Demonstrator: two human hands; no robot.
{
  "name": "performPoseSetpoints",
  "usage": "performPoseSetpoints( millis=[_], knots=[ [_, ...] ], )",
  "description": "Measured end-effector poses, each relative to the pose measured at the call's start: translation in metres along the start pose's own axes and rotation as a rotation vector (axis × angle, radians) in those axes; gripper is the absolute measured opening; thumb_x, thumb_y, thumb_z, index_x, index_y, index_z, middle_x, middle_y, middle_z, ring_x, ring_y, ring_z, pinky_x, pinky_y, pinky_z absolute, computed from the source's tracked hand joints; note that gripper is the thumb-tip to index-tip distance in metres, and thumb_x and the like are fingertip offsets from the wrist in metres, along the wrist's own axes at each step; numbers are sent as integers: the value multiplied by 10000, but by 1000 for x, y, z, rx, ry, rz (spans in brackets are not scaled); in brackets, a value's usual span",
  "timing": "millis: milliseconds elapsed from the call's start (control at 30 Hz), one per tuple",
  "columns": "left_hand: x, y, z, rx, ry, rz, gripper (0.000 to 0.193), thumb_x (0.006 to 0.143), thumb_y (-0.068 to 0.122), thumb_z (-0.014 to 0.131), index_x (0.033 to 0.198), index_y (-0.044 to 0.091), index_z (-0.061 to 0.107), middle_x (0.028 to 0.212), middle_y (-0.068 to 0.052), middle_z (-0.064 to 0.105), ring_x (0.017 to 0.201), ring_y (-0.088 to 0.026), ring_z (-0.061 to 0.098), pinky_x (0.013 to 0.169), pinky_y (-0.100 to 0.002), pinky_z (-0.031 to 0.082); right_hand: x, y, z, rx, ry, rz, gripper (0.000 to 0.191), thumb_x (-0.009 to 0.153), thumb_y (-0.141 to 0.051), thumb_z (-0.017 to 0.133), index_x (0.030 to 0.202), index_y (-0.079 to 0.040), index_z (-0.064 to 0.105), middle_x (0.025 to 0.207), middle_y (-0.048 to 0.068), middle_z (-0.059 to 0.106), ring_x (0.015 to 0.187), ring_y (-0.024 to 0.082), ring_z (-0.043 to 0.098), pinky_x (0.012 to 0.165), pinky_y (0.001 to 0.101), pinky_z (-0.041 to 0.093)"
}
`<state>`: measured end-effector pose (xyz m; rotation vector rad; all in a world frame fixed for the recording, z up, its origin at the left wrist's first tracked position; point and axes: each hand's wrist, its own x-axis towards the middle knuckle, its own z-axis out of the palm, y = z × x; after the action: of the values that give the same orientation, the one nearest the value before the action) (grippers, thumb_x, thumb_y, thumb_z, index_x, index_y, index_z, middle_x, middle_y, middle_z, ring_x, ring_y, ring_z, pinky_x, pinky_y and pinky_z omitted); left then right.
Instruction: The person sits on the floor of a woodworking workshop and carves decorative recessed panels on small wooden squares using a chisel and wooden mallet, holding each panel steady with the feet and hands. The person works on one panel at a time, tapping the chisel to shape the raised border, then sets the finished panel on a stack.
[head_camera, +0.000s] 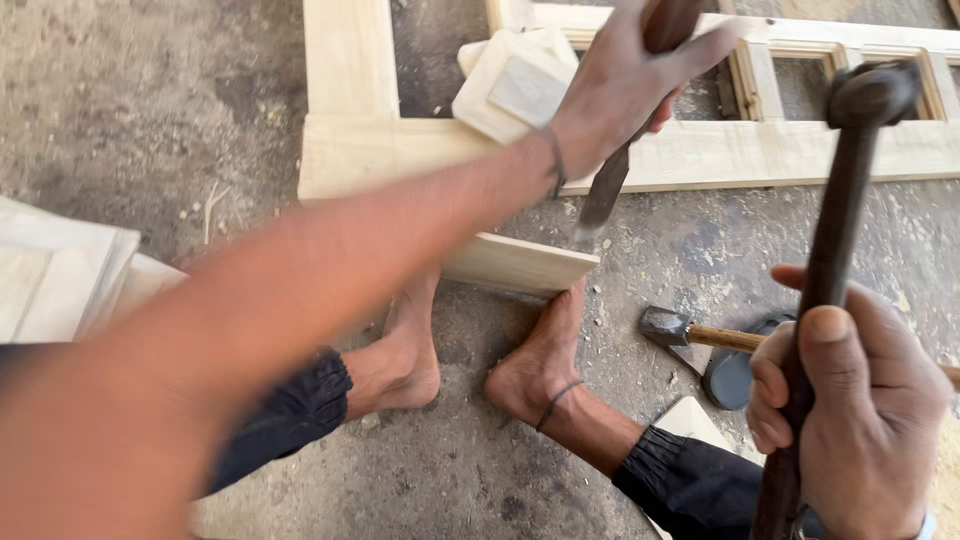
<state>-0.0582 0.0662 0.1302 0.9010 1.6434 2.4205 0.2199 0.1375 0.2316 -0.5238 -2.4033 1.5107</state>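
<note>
The left arm stretches from the lower left of the frame diagonally up toward the top centre, blurred near the camera. The left hand (620, 85) is closed around the dark handle of a chisel (606, 190), fingers wrapped over the grip and the thumb lying out toward the right. The chisel's long axis runs steeply from upper right to lower left, its blade pointing down, and the tip sits at or just above the right end of a pale wooden board (520, 263); whether it touches the wood cannot be told.

The board lies on the concrete floor (150, 120) in the middle of the frame, its long axis roughly left to right, tilted slightly down toward the right. Both bare feet (540, 360) rest against its near edge.

In the lower right, the right hand (860, 400) is clenched tight around a long dark mallet (830, 250), which stands nearly upright, its rounded head at the upper right and leaning slightly right.

A pale wooden frame (350, 150) lies across the top of the picture with small carved panels (515, 85) stacked on it. A hammer (690, 332) with a wooden handle lies on the floor, between the right foot and the right hand.
</note>
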Motion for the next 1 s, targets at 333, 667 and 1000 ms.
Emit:
performPoseSetpoints(
  millis=[333, 667, 1000],
  knots=[
    [-73, -30, 13, 139, 304, -38, 851, 790, 748, 628, 1284, 58, 563, 823, -5, 635, 653, -75, 673, 585, -256, 663, 3, 10, 0, -14, 71, 22, 460, 1134, -335, 439, 1366, 43, 561, 600, 58, 472, 401, 92, 425, 355, 250, 354],
    [-97, -52, 24, 156, 263, 77, 636, 972, 546, 685, 1405, 107, 530, 1374, -148, 653, 1238, -249, 687, 1013, -383, 643, 3, 11, 4, -55, 41, -1, 463, 1126, -339, 450, 1365, 37, 575, 592, 65, 487, 403, 92, 452, 342, 242, 359],
    [-97, -46, 32, 238, 194, -37, 634, 927, 563, 638, 1369, 123, 519, 1217, -112, 714, 1004, -194, 775, 840, -335, 711, 1, 14, 1, -11, 42, -2, 460, 1125, -339, 456, 1360, 37, 574, 593, 53, 482, 407, 86, 450, 348, 237, 365]
  ],
)
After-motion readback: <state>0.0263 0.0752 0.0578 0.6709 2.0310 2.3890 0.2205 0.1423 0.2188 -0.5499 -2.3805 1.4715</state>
